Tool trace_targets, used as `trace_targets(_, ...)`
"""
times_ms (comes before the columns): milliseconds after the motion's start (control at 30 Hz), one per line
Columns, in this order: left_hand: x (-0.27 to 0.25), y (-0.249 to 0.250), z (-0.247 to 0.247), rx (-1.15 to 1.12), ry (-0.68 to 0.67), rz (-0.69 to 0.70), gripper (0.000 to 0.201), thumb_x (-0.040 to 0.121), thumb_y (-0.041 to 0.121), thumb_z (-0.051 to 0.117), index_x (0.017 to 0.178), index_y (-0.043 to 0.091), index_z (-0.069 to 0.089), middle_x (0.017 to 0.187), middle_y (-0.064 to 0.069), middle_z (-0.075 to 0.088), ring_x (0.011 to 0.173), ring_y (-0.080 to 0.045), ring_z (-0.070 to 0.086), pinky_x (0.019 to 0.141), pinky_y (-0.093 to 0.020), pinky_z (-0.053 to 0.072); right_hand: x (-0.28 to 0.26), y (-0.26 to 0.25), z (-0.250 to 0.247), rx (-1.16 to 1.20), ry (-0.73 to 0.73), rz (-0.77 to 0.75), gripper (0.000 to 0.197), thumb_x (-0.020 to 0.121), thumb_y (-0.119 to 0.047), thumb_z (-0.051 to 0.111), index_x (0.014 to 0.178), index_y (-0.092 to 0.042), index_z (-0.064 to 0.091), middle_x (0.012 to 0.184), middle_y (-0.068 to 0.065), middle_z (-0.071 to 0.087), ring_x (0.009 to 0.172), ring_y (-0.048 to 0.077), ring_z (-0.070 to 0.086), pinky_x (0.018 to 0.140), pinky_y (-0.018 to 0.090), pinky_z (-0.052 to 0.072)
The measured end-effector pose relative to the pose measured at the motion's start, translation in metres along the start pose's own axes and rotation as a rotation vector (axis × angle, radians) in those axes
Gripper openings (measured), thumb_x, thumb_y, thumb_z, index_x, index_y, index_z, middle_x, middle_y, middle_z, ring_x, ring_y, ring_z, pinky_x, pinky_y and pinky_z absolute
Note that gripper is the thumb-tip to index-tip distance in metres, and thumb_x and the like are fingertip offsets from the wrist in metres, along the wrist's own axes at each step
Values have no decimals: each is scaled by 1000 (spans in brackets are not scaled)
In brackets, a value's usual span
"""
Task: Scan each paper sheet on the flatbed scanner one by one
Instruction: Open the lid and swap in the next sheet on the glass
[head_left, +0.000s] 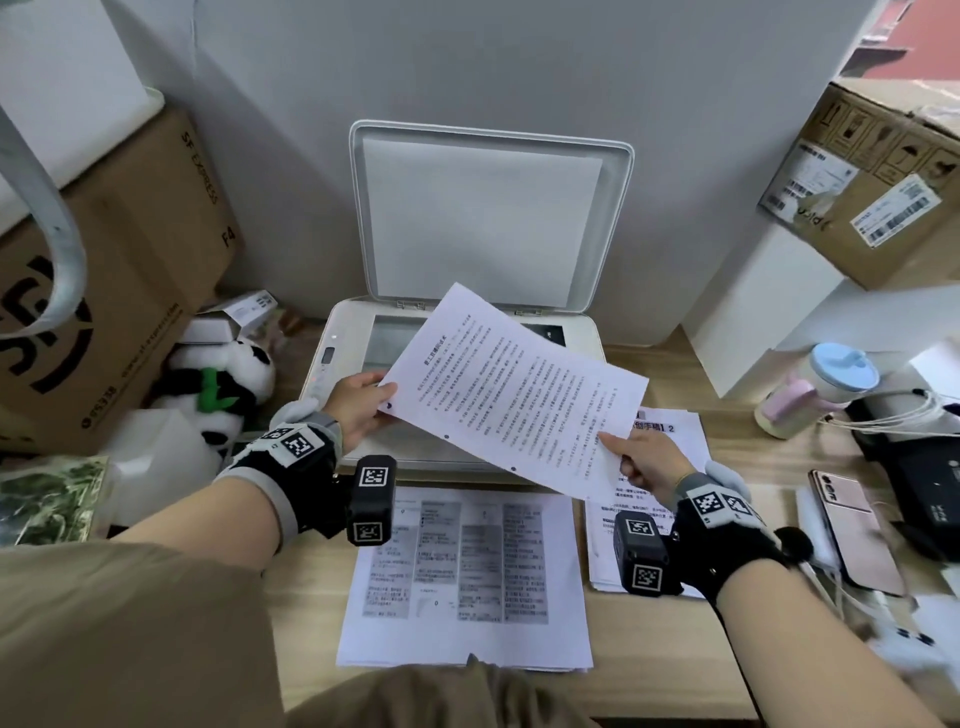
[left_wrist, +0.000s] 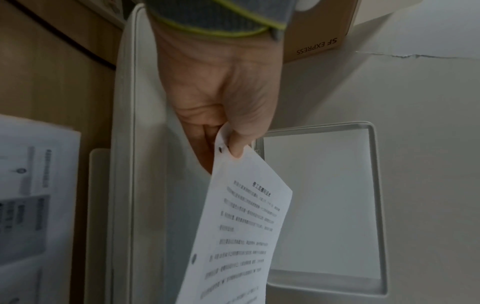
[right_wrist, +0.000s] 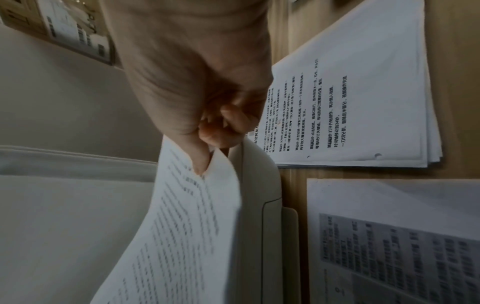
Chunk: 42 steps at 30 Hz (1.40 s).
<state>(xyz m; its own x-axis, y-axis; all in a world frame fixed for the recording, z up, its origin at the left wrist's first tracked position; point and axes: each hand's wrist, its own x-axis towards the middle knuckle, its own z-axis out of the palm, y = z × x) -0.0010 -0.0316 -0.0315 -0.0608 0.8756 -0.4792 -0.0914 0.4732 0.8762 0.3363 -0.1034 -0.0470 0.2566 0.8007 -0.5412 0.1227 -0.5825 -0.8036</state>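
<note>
A printed paper sheet (head_left: 511, 387) hangs tilted over the white flatbed scanner (head_left: 332, 364), text side up. My left hand (head_left: 363, 402) pinches its left corner (left_wrist: 228, 144) between thumb and fingers. My right hand (head_left: 649, 460) pinches its near right corner (right_wrist: 207, 166). The scanner lid (head_left: 488, 218) stands open against the wall, and a strip of the glass (head_left: 387, 340) shows beyond the sheet. One stack of printed pages (head_left: 462, 577) lies on the desk in front of the scanner. Another stack (head_left: 670, 431) lies to the right, under my right hand.
A toy panda (head_left: 223, 395) and a brown cardboard box (head_left: 119, 291) crowd the left of the scanner. On the right are a pastel cup (head_left: 810, 387), a black device with cables (head_left: 924, 452), a pink phone (head_left: 857, 530) and another box (head_left: 872, 176) on a white block.
</note>
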Motion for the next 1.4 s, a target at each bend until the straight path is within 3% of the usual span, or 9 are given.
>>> trace_targets(333, -33, -8, 22, 213, -644, -321, 37, 100, 32, 38, 99, 6, 64, 92, -12, 73, 86, -23, 71, 82, -31, 56, -2, 30, -21, 594, 373, 39, 26, 95, -5, 49, 72, -8, 38, 69, 11, 46, 47, 14, 57, 38, 13, 45)
trace_targets(433, -39, -27, 23, 388, -754, -412, 37, 100, 32, 37, 97, 9, 65, 88, -7, 74, 85, -18, 71, 82, -29, 53, 3, 46, -25, 581, 455, 118, 14, 98, -9, 44, 84, -11, 44, 83, 7, 54, 87, 24, 65, 48, 15, 48)
trace_targets(567, -41, -54, 17, 431, -725, -478, 36, 100, 33, 39, 92, 13, 68, 89, -2, 74, 84, -15, 70, 76, -26, 48, -26, 51, -24, 57, 489, 301, 17, 98, -12, 42, 106, -10, 57, 116, -1, 63, 118, 14, 55, 63, 6, 37)
trace_targets(633, -40, -65, 14, 424, -670, -498, 31, 98, 30, 44, 93, 14, 69, 93, -3, 73, 85, -15, 70, 75, -25, 48, -22, 71, -31, -54, 410, 360, 22, 97, -11, 42, 81, -19, 54, 110, -3, 61, 117, 11, 55, 64, -1, 37)
trace_targets(700, -38, -75, 10, 396, -556, -494, 25, 97, 27, 47, 96, 12, 68, 92, -4, 72, 82, -16, 68, 71, -24, 47, -5, 97, -35, -130, 402, 388, 29, 97, -15, 43, 68, -20, 45, 117, -7, 63, 113, 13, 59, 81, 10, 46)
trace_targets(867, -27, -97, -2, 358, -255, -483, 16, 96, 18, 48, 90, 13, 62, 79, -3, 67, 75, -15, 59, 64, -22, 40, -6, 133, -31, -547, 364, 276, 39, 100, -35, 33, 67, -18, 43, 95, 3, 67, 100, 21, 63, 70, 20, 38)
trace_targets(1167, -15, -119, -20, 377, -56, -498, 15, 97, 16, 46, 90, 11, 59, 83, -8, 65, 71, -18, 58, 60, -22, 37, -25, 139, -17, -438, 171, 407, 36, 103, -28, 30, 88, -10, 57, 132, 9, 56, 104, 16, 57, 78, 21, 42)
trace_targets(1233, -15, -119, -19, 392, -56, -496, 16, 98, 14, 44, 90, 10, 57, 81, -7, 63, 67, -16, 57, 56, -20, 36, -24, 143, -21, -408, 171, 475, 26, 100, -24, 39, 101, -7, 59, 120, 7, 58, 101, 14, 54, 82, 22, 43)
trace_targets(1400, -14, -116, -18, 434, -4, -509, 24, 97, 12, 46, 74, 9, 52, 71, -5, 55, 58, -14, 51, 51, -19, 31, -26, 143, -18, -295, 179, 437, 31, 94, -19, 50, 66, -17, 36, 79, 3, 46, 74, 18, 47, 61, 20, 44)
